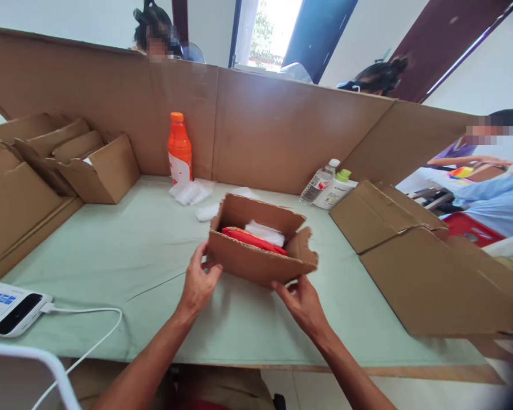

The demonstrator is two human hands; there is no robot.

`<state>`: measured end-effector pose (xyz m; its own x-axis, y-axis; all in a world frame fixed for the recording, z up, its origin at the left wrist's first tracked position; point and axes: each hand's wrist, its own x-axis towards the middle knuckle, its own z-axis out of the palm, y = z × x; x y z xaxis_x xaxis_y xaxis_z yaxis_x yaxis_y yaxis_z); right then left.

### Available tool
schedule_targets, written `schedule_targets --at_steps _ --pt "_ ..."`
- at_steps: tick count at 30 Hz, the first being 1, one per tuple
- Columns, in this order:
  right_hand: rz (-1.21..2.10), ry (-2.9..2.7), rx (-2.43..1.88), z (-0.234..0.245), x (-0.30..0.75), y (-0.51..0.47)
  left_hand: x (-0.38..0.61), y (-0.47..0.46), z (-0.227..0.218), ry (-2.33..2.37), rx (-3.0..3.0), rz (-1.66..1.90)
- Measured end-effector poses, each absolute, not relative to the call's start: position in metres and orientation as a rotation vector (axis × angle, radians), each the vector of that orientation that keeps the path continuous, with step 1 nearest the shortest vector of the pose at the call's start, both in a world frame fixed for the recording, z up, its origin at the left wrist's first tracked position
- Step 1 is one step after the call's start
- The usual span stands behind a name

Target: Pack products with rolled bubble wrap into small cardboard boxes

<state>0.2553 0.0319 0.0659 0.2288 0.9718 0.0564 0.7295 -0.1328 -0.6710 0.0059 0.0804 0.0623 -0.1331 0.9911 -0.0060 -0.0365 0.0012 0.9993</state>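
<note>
An open-topped cardboard box (pixel 256 259) is held between my two hands over the middle of the green-covered table (pixel 145 239). My left hand (pixel 200 279) grips its left end, thumb on the near wall. At the lower right corner, my right hand (pixel 301 299) has its thumb against the front wall and its other fingers partly hidden beneath. Inside the box lie a red packet (pixel 254 240) and a white, soft-looking bundle (pixel 265 232). Several translucent white packets (pixel 192 192) rest on the table behind the box.
Cardboard boxes (pixel 98 171) stand at the left, and larger cardboard pieces (pixel 431 279) at the right. An orange bottle (pixel 179 148), a clear water bottle (pixel 320 182) and a white bottle (pixel 334 192) line the cardboard partition (pixel 277 131). A white device (pixel 15 307) with a cable lies front left. People sit beyond.
</note>
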Motion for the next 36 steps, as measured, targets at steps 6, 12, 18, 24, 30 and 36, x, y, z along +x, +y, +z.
schedule_targets --at_steps 6,12,18,24,30,36 --pt "0.491 -1.523 -1.748 0.040 0.323 -0.030 0.043 0.072 0.042 1.237 1.088 1.323" --pt "0.551 -1.573 -1.507 0.022 0.347 0.021 0.052 0.058 0.035 1.180 1.124 1.251" --pt "0.302 -1.565 -1.396 0.009 0.325 0.038 0.091 0.079 0.034 0.996 1.186 1.146" --pt "0.213 -1.355 -1.445 0.015 0.332 0.029 0.140 0.094 0.024 0.756 1.312 0.871" --pt "0.033 -1.249 -1.594 0.014 0.330 0.057 0.166 0.102 0.011 0.721 1.368 0.836" --pt "-0.112 -1.196 -1.675 0.017 0.349 0.082 0.185 0.112 0.007 0.724 1.445 0.804"
